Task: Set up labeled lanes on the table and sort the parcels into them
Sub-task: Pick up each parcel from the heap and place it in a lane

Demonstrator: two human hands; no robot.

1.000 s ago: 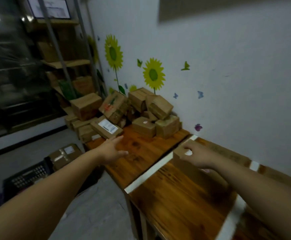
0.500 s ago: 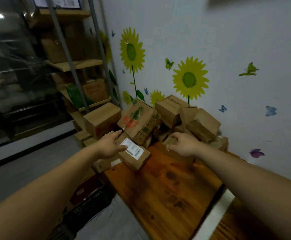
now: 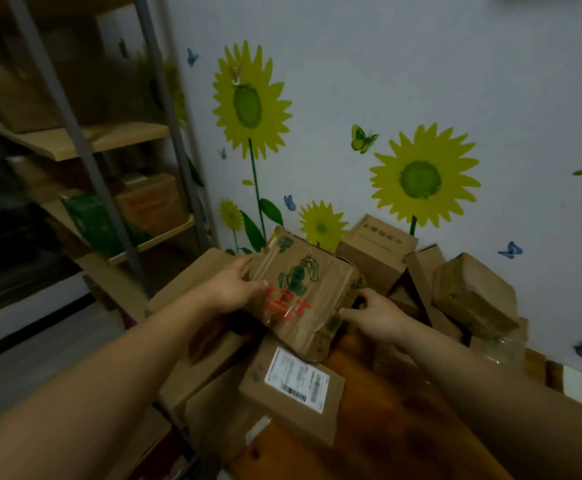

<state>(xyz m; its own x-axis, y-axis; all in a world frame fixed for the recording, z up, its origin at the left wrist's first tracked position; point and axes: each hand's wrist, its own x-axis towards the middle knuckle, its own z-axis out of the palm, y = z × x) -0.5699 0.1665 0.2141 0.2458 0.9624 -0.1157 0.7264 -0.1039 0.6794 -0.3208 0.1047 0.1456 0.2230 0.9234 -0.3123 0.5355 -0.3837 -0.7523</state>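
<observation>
A cardboard parcel with green and red print (image 3: 305, 292) sits tilted on top of the parcel pile at the table's far end. My left hand (image 3: 235, 287) grips its left edge, thumb on the printed face. My right hand (image 3: 374, 315) holds its right side, fingers curled round the edge. Below it lies a flat parcel with a white shipping label (image 3: 293, 389). More brown parcels (image 3: 473, 292) are stacked against the wall to the right. The wooden table (image 3: 386, 441) shows below my right forearm.
A metal shelf rack (image 3: 102, 188) with boxes stands at the left. The wall with sunflower stickers (image 3: 421, 178) is right behind the pile. A strip of white tape (image 3: 573, 384) crosses the table at the right. Grey floor lies at the lower left.
Both hands have moved forward to the pile and taken hold of the printed parcel. My view has come closer to the pile and turned left.
</observation>
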